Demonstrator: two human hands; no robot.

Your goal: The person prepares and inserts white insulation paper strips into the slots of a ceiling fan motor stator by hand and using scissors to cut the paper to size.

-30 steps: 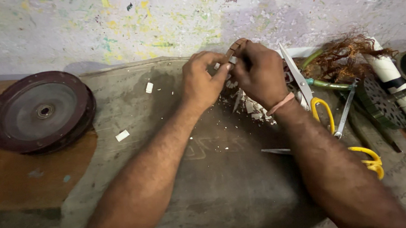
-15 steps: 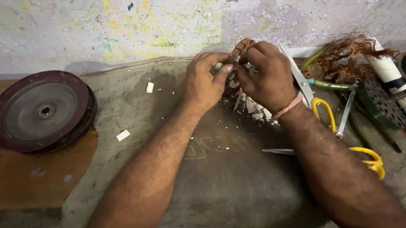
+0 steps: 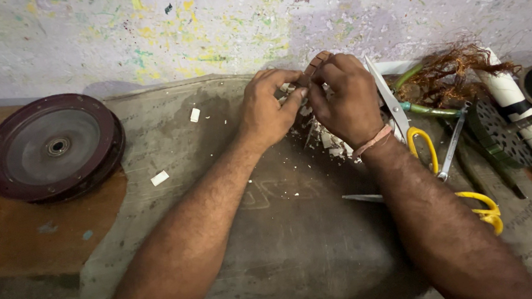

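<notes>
Left hand [image 3: 267, 108] and right hand [image 3: 345, 99] pinch brown piece [image 3: 314, 66]

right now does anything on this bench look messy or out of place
Yes: white scraps lie scattered on the grey mat below both hands, two more at its left. A tangle of copper wire sprawls loose beside the open yellow-handled scissors.

We see both forearms reaching up from the lower edge and converging toward the middle. Our left hand [image 3: 267, 108] lies knuckles up, its fingers curled inward and the thumb and forefinger tips pinched together at the right. Our right hand [image 3: 345, 99] faces it, back of the hand toward us, fingers bent over and tips meeting those of the left. The two hands touch at the fingertips. A thin pinkish band circles the right wrist. Both arms are bare, elbows spread apart.
</notes>
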